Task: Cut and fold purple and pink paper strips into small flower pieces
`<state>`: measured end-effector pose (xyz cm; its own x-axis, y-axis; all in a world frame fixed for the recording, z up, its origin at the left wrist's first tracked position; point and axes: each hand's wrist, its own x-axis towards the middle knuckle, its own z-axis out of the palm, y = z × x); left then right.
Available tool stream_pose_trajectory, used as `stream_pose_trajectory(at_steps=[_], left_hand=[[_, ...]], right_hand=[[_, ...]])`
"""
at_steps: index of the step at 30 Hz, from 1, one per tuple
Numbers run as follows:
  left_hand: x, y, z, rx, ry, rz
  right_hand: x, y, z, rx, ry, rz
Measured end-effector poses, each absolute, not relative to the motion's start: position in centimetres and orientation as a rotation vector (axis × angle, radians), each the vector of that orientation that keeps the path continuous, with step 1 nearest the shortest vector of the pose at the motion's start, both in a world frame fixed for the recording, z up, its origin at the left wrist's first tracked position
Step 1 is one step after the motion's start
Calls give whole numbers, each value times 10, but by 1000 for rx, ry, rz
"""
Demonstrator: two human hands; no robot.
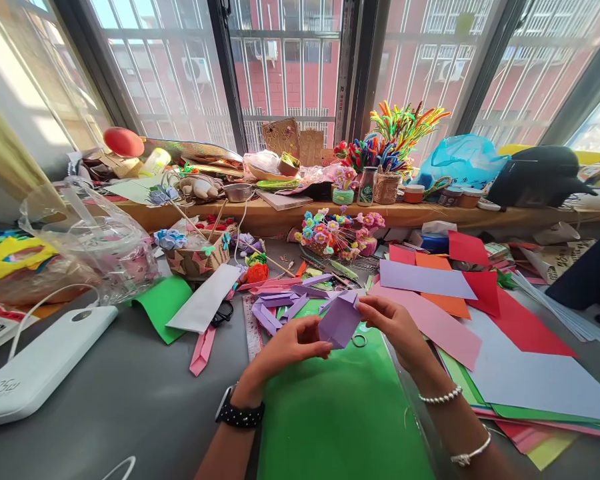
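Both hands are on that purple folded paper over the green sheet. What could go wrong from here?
1. The purple folded piece is pinched only at its edges by the left hand and right hand; a hard squeeze could crush its folds.
2. The loose purple strips lie just beyond the hands; a sweep could scatter them.
3. The stacked coloured sheets sit under the right wrist and may slide.
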<state>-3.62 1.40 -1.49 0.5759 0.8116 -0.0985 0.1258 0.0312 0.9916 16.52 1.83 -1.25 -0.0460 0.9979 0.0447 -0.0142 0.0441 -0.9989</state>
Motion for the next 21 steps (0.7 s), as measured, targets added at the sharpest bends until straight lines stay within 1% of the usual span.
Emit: stream_pose_trajectory(at_steps=[4,12,15,21], left_hand=[[-38,14,-12,1525,905,590],[-30,21,-17,1262,1059,1005],[-30,19,-14,1240,1083,1017],[-29,16,-11,1262,1084,1052]], right_hand=[[164,18,-10,-1099,-1329,1256],[166,17,-10,-1107,-1337,1331],[169,16,-7,-1113,-1356,1366],[165,16,-8,-1146,-1354,1271]])
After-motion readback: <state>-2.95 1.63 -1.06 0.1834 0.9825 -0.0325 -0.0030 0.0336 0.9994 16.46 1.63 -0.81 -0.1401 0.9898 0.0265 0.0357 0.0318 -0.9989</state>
